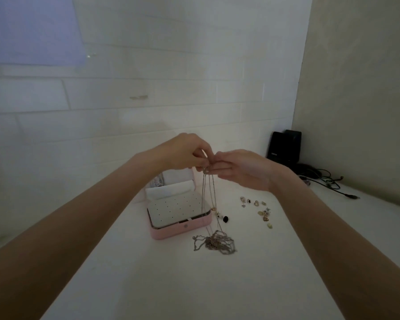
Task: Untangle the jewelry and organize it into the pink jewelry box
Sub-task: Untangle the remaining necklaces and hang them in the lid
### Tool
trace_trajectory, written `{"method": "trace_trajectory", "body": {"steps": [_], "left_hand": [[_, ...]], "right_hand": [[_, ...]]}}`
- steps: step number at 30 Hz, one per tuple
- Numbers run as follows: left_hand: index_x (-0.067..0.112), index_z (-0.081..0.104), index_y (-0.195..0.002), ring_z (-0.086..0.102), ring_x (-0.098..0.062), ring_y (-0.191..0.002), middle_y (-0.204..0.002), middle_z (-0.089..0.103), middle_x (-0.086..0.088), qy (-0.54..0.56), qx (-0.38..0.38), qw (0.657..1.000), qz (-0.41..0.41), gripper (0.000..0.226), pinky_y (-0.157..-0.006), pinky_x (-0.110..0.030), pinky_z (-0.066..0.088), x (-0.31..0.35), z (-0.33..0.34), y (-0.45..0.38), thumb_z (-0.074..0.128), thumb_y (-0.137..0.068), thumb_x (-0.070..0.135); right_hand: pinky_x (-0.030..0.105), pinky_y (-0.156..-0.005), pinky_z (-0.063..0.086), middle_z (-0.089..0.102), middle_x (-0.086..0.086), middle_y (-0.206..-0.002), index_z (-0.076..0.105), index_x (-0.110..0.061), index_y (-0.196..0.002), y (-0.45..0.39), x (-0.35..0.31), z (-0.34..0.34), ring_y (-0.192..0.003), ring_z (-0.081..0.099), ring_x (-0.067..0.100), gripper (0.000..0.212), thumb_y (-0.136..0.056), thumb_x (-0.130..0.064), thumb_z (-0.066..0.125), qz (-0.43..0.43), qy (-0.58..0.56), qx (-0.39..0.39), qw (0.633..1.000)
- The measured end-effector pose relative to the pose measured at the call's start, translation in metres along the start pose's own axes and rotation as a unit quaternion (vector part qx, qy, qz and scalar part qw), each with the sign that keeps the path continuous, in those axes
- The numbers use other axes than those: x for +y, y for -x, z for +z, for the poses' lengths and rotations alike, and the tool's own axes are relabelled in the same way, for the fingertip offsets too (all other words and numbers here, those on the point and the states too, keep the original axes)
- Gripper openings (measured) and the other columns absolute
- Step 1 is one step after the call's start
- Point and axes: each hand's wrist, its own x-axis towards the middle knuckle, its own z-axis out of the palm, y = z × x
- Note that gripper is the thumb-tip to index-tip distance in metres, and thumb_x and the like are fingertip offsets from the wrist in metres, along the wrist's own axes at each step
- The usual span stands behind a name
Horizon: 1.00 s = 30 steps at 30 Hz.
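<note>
The pink jewelry box [181,229] stands open on the white table, its white dotted earring panel facing up and its lid raised behind. Above it my left hand [185,151] and my right hand [238,168] meet, both pinching the top of thin silver chains [206,195]. The chains hang down to a tangled heap of necklaces [215,243] lying on the table just right of the box's front corner. Small pendants and a black bead [225,219] lie beside the box.
Several small earrings and rings [260,209] are scattered on the table to the right of the box. A black device [284,146] with cables [328,181] sits in the back right corner. White tiled wall behind, beige wall at right.
</note>
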Motion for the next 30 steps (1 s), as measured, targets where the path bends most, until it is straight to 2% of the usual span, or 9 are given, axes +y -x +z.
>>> {"method": "trace_trajectory", "body": {"steps": [4, 7, 9, 11, 14, 19, 21, 25, 30], "left_hand": [[0.016, 0.070, -0.093, 0.058, 0.011, -0.056, -0.068, 0.066, 0.013, 0.022, 0.038, 0.999, -0.006, 0.012, -0.060, -0.013, 0.047, -0.011, -0.009, 0.004, 0.061, -0.088, 0.010], [0.016, 0.068, -0.087, 0.062, 0.006, -0.057, -0.073, 0.068, 0.011, 0.108, 0.092, 0.989, -0.047, 0.009, -0.057, -0.013, 0.050, -0.030, -0.015, 0.007, 0.062, -0.087, 0.009], [0.017, 0.068, -0.086, 0.063, 0.004, -0.058, -0.077, 0.070, 0.006, 0.143, 0.130, 0.978, -0.086, 0.009, -0.057, -0.014, 0.051, -0.048, -0.016, 0.009, 0.063, -0.087, 0.009], [0.015, 0.069, -0.087, 0.064, 0.004, -0.058, -0.075, 0.070, 0.006, 0.155, 0.153, 0.969, -0.118, 0.008, -0.057, -0.012, 0.051, -0.068, -0.010, 0.012, 0.064, -0.086, 0.009], [0.012, 0.071, -0.086, 0.062, 0.004, -0.056, -0.071, 0.070, 0.004, 0.178, 0.182, 0.954, -0.156, 0.007, -0.057, -0.009, 0.048, -0.096, 0.006, 0.014, 0.066, -0.084, 0.008], [0.015, 0.069, -0.077, 0.061, 0.005, -0.055, -0.068, 0.067, 0.001, 0.168, 0.272, 0.926, -0.199, 0.008, -0.058, -0.004, 0.044, -0.139, 0.032, 0.012, 0.071, -0.078, 0.008], [0.019, 0.067, -0.075, 0.058, 0.004, -0.060, -0.069, 0.066, 0.004, 0.130, 0.275, 0.928, -0.216, 0.010, -0.060, -0.006, 0.043, -0.151, 0.042, 0.008, 0.073, -0.077, 0.011], [0.023, 0.063, -0.072, 0.053, 0.007, -0.059, -0.064, 0.058, 0.014, 0.093, 0.265, 0.933, -0.226, 0.014, -0.056, -0.005, 0.039, -0.165, 0.062, -0.003, 0.072, -0.078, 0.014], [0.024, 0.061, -0.079, 0.054, 0.001, -0.058, -0.068, 0.060, 0.014, 0.072, 0.261, 0.934, -0.235, 0.011, -0.059, -0.012, 0.044, -0.174, 0.078, -0.013, 0.070, -0.080, 0.018]], "right_hand": [[0.036, -0.091, 0.049, 0.067, 0.010, -0.092, 0.062, -0.004, -0.106, -0.014, 0.012, 0.014, -0.087, 0.066, 0.026, 0.036, -0.096, -0.033, 0.043, 0.009, -0.144, -0.068, 0.987], [0.025, -0.062, 0.052, 0.060, 0.004, -0.078, 0.062, -0.003, -0.106, -0.027, 0.017, 0.022, -0.063, 0.051, 0.013, 0.029, -0.096, -0.025, 0.047, 0.015, -0.152, -0.066, 0.986], [0.017, -0.046, 0.033, 0.052, -0.001, -0.067, 0.065, -0.001, -0.101, -0.039, 0.015, 0.021, -0.052, 0.036, 0.007, 0.024, -0.097, -0.016, 0.047, 0.006, -0.104, -0.020, 0.994], [0.017, -0.043, 0.024, 0.048, -0.002, -0.063, 0.067, 0.001, -0.097, -0.052, 0.011, 0.016, -0.049, 0.030, 0.006, 0.020, -0.094, -0.012, 0.052, -0.001, -0.013, 0.027, 1.000], [0.018, -0.044, 0.024, 0.048, -0.002, -0.062, 0.070, 0.001, -0.092, -0.074, -0.001, 0.015, -0.050, 0.030, 0.009, 0.016, -0.088, -0.013, 0.062, -0.007, 0.139, 0.080, 0.987], [0.013, -0.042, 0.030, 0.049, -0.007, -0.051, 0.073, -0.004, -0.088, -0.126, -0.024, 0.018, -0.046, 0.038, 0.005, 0.014, -0.080, -0.015, 0.072, -0.051, 0.351, 0.111, 0.928], [0.007, -0.039, 0.029, 0.051, -0.013, -0.045, 0.074, -0.005, -0.088, -0.148, -0.028, 0.021, -0.042, 0.043, 0.003, 0.014, -0.078, -0.015, 0.074, -0.078, 0.391, 0.115, 0.910], [0.006, -0.046, 0.032, 0.060, -0.004, -0.065, 0.075, -0.005, -0.089, -0.183, -0.027, 0.027, -0.059, 0.049, 0.004, 0.017, -0.076, -0.016, 0.075, -0.105, 0.430, 0.096, 0.892], [0.006, -0.037, 0.027, 0.052, -0.007, -0.057, 0.074, -0.005, -0.087, -0.200, -0.025, 0.027, -0.042, 0.043, 0.001, 0.016, -0.076, -0.017, 0.076, -0.079, 0.445, 0.071, 0.889]]}}
